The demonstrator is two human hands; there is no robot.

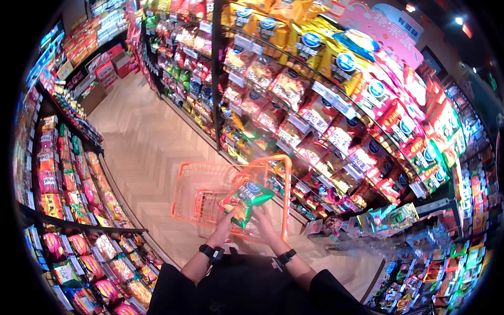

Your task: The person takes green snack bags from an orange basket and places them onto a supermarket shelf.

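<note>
A green and red snack bag (247,194) with printed writing is held up between my two hands. My left hand (224,225) grips its lower left side, with the thumb on the front. On the lower right side is my right hand (263,223), its fingers partly hidden by the bag and blurred. Under and beyond the bag stands an orange wire shopping cart (179,189) with a thick orange bar (287,193) on its right. From this angle I cannot tell whether the bag touches the cart.
Tall shelves of snack bags (291,88) rise close on the right. Lower shelves (94,267) of packets line the left. Wooden floor (130,130) runs between them toward cardboard boxes (90,94). A display of hanging packets (401,220) juts out at the right.
</note>
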